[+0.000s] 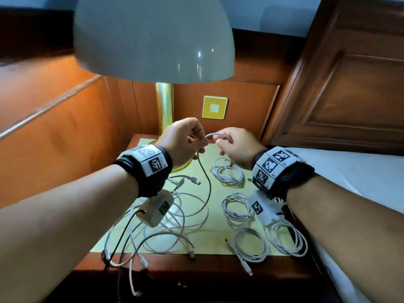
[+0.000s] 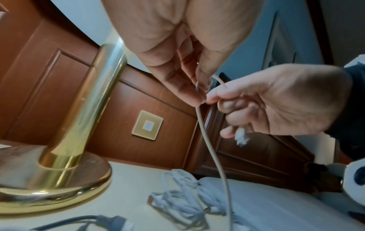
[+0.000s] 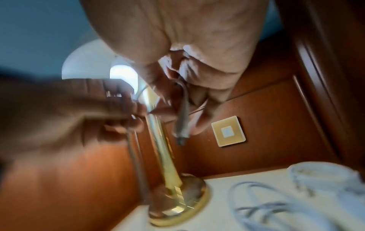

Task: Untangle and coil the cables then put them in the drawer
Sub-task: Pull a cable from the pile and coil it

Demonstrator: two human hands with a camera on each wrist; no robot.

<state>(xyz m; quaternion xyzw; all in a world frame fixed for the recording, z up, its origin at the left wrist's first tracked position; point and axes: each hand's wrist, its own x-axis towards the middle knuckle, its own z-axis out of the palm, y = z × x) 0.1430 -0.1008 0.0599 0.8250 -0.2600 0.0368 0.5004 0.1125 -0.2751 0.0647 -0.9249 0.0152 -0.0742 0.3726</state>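
Observation:
Both hands are raised over the nightstand (image 1: pixel 216 224), with a grey-white cable (image 1: pixel 215 134) arched between them. My left hand (image 1: pixel 200 142) pinches the cable (image 2: pixel 213 148), which hangs from its fingertips (image 2: pixel 197 95) down to a loose tangle of white and black cables (image 1: pixel 166 224) at the front left. My right hand (image 1: pixel 220 142) grips the cable's short end, and the plug (image 2: pixel 241 137) sticks out below its curled fingers. In the blurred right wrist view the plug (image 3: pixel 180 128) hangs from my right hand (image 3: pixel 177 106), with my left hand (image 3: pixel 136 112) beside it.
Several coiled white cables (image 1: pixel 237 207) lie on the right half of the top. A black USB cable (image 1: pixel 192 179) lies near the brass lamp base (image 2: pixel 49 187). The lamp shade (image 1: pixel 153 36) hangs over the hands. A bed (image 1: pixel 360 176) borders the right.

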